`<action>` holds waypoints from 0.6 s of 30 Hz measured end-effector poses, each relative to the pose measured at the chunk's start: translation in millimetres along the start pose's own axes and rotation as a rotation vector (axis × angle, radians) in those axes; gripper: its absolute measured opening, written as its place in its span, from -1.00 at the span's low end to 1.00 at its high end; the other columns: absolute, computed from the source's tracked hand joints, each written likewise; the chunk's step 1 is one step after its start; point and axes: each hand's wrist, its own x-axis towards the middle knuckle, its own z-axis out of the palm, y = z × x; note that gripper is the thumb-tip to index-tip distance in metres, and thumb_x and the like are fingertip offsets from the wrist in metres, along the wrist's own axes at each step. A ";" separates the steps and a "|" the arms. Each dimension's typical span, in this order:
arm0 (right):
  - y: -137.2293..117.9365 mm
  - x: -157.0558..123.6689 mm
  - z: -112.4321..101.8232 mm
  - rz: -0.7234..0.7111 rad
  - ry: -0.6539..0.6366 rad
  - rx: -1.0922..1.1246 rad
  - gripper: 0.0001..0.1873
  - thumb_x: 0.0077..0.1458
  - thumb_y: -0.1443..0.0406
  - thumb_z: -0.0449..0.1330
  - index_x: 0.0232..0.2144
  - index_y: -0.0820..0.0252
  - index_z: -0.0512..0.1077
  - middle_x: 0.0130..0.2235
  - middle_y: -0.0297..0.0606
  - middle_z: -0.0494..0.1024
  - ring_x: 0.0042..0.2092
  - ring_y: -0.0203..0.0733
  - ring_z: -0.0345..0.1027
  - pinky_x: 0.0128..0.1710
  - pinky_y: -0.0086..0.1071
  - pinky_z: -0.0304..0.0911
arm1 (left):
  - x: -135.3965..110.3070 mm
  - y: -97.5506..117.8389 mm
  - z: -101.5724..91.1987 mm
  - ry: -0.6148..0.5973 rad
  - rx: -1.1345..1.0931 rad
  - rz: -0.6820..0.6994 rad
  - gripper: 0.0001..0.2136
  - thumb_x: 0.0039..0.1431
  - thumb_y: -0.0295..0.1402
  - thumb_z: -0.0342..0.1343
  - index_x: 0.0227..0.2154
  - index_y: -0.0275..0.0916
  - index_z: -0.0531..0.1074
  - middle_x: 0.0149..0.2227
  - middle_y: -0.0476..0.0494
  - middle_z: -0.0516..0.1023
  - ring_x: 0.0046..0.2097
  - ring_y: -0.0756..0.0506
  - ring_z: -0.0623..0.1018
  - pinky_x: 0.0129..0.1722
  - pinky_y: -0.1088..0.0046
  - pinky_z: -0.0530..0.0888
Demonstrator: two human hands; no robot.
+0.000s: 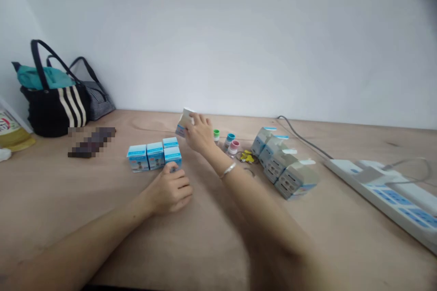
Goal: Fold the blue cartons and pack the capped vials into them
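Observation:
My right hand [198, 132] is closed on a small white and blue cardboard box [181, 130], held tilted near the back of the table. Several closed blue and white boxes [137, 158] stand grouped to the left. My left hand [173, 189] rests on the table just in front of them, its fingers loosely bent and apart, one fingertip at the nearest box [172, 156]. Right of my right hand are three small bottles, with a green cap [216, 132], a blue cap [231, 137] and a pink cap [235, 144]. Beside them lie yellow pieces [247, 157].
A slanting row of several boxes with raised flaps [278, 161] stands to the right. Beyond lies a white power strip [382, 195] with a grey cable [303, 136]. At left are a black bag [56, 107], a striped bag [99, 100], a blurred-out dark object [94, 143] and a yellow-liquid bottle [15, 134].

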 end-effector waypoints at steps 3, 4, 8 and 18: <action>16.4 -28.7 -26.4 -0.051 0.097 0.137 -0.83 0.14 0.30 0.05 -0.30 0.25 0.42 0.04 0.04 0.28 -0.01 0.05 0.15 -0.03 -0.10 0.11 | 1.2 1.4 -0.9 0.045 -0.024 -0.033 -0.85 0.17 -0.34 0.02 -0.48 -0.18 0.42 -0.47 -0.03 0.48 -0.31 -0.07 0.42 -0.05 0.15 0.16; 21.0 -40.7 -35.8 -0.082 0.094 0.184 -0.86 0.13 0.31 0.06 -0.33 0.23 0.40 0.00 0.02 0.30 -0.06 0.00 0.20 -0.05 -0.12 0.14 | 1.6 2.2 -0.8 0.058 -0.032 -0.039 -0.86 0.16 -0.34 0.02 -0.46 -0.17 0.42 -0.46 -0.03 0.49 -0.31 -0.07 0.42 -0.05 0.15 0.17; 28.6 -88.5 -63.6 -0.226 -0.055 0.332 -0.93 0.10 0.36 0.07 -0.39 0.18 0.36 -0.09 -0.06 0.36 -0.14 -0.07 0.29 -0.15 -0.19 0.25 | 3.1 5.7 -0.7 0.154 -0.021 -0.065 -0.93 0.13 -0.38 0.05 -0.34 -0.15 0.42 -0.36 -0.07 0.52 -0.25 -0.09 0.46 -0.06 0.19 0.25; 16.4 -123.6 -65.7 -0.268 -0.099 0.690 -0.86 0.05 0.31 0.18 -0.30 0.15 0.29 -0.13 -0.09 0.43 -0.10 -0.14 0.35 -0.13 -0.27 0.32 | 14.6 6.7 -8.7 0.144 -0.032 -0.090 -0.58 0.14 -0.27 0.06 0.07 -0.22 0.25 0.10 -0.26 0.39 0.19 -0.24 0.30 0.21 0.07 0.13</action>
